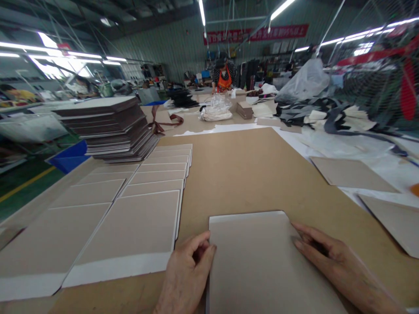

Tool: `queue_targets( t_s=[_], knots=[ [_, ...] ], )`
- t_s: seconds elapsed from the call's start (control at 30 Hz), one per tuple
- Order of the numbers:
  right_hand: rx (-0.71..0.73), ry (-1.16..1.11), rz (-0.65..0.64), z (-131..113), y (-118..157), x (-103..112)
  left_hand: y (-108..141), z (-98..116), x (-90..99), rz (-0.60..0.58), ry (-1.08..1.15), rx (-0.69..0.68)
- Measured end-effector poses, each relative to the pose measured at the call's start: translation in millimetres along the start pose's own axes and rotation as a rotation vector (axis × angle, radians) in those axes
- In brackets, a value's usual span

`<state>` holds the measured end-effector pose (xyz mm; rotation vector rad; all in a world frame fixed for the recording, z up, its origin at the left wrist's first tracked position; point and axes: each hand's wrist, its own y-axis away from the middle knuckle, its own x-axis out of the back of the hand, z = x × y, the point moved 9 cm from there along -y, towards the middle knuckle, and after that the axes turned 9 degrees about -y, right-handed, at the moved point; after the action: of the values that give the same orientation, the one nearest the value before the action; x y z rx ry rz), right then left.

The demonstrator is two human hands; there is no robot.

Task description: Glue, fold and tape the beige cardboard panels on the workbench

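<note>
Panel, beige with a pale strip along its far edge, is at six o'clock in the view, over the brown table. The left hand has a narrow grip, pinching its edge at ten o'clock; the right hand pinches it at two, near the cut corner. From there, overlapping panels lie between nine and ten o'clock, a tall stack at ten, and two loose panels toward two.

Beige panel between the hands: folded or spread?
Spread where visible: the beige panel shows one broad, flat face; its near end is out of frame.
</note>
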<state>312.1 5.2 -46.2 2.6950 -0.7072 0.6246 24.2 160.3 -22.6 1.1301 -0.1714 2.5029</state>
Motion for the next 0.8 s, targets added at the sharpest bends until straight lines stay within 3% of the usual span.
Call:
queue_targets(
  t_s=[0.8],
  knots=[
    [0.046, 0.161, 0.104, 4.7, -12.0, 1.3, -3.9, 7.8, -8.4, -0.035, -0.101, -0.094]
  ],
)
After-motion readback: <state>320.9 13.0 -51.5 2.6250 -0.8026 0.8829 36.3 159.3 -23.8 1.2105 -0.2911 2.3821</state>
